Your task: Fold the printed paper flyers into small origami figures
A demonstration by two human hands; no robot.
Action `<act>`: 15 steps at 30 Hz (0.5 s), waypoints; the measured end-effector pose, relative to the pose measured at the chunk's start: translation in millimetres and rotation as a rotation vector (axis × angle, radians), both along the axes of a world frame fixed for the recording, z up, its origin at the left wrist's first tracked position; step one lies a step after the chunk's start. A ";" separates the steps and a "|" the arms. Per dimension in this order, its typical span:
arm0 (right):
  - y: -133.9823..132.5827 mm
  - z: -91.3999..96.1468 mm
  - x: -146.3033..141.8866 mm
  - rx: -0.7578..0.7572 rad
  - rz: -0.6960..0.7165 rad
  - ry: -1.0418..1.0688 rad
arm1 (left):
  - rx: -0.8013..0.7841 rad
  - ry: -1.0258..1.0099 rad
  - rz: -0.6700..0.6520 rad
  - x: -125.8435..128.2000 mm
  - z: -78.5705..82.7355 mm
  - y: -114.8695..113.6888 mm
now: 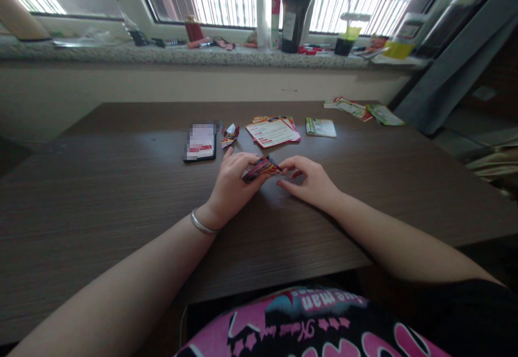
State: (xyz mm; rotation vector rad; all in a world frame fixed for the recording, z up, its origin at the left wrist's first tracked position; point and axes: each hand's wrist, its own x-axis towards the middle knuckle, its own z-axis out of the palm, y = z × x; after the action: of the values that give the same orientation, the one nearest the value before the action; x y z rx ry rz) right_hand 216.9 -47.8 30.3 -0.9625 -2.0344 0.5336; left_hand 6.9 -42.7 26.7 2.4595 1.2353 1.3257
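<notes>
My left hand (237, 179), with a silver bangle at the wrist, is closed around a small shiny packet (262, 168) printed in dark red, purple and yellow. The packet is tilted above the table, its left end partly covered by the fingers. At its right end is my right hand (305, 180), fingers curved and thumb apart from them. A fingertip there is at or very near the packet's corner; whether it touches I cannot tell. Just beyond lies a crumpled wrapper (230, 136) in similar colours, and a fanned stack of red-and-white cards (273, 131).
A phone (201, 142) with a blurred screen lies left of the wrapper. Right of the stack is a smaller green-and-white card pile (321, 128); more cards (352, 108) are scattered at the far right. Bottles and small items crowd the stone windowsill (226, 60) behind the brown table (101, 195).
</notes>
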 end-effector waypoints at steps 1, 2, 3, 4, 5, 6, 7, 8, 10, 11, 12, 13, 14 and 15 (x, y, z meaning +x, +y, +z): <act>0.3 -0.2 -0.7 0.018 -0.004 0.000 | -0.005 -0.013 -0.011 0.3 0.6 -0.3; 0.6 -0.2 -1.3 0.034 -0.005 0.008 | -0.008 -0.019 -0.026 0.5 1.2 -0.5; 0.9 0.0 -1.7 0.051 -0.006 0.020 | -0.009 -0.022 -0.044 0.5 1.6 -0.7; 1.2 0.3 -1.9 0.071 -0.005 0.034 | -0.006 -0.024 -0.063 0.5 1.9 -0.7; 1.4 0.7 -1.9 0.092 -0.004 0.048 | -0.002 -0.027 -0.081 0.2 2.1 -0.4; 1.6 1.1 -1.7 0.112 -0.005 0.062 | 0.003 -0.031 -0.095 -0.1 2.0 0.0; 1.7 1.4 -1.3 0.130 -0.006 0.075 | 0.011 -0.037 -0.105 -0.5 1.8 0.6; 1.8 1.5 -0.9 0.147 -0.005 0.088 | 0.020 -0.042 -0.111 -1.0 1.4 1.4; 1.9 1.5 -0.2 0.168 -0.004 0.106 | 0.032 -0.046 -0.111 -1.6 0.4 2.9; 1.9 1.3 0.0 0.178 -0.008 0.113 | 0.032 -0.045 -0.108 -1.7 -0.1 3.6; 1.8 1.3 0.1 0.187 -0.012 0.117 | 0.028 -0.041 -0.105 -1.7 -0.4 4.0; 1.7 1.3 0.1 0.195 -0.019 0.120 | 0.020 -0.038 -0.102 -1.4 -0.7 4.1; 1.5 1.5 0.0 0.203 -0.030 0.120 | 0.011 -0.037 -0.100 -1.0 -0.8 3.9; 1.2 1.8 -0.1 0.211 -0.043 0.115 | 0.002 -0.038 -0.101 -0.5 -0.7 3.4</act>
State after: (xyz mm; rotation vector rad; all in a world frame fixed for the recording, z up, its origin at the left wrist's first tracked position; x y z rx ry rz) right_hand 216.8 -46.6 32.2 -0.8282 -1.9189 0.3346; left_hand 6.5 -39.3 25.9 2.4504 1.0870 1.3415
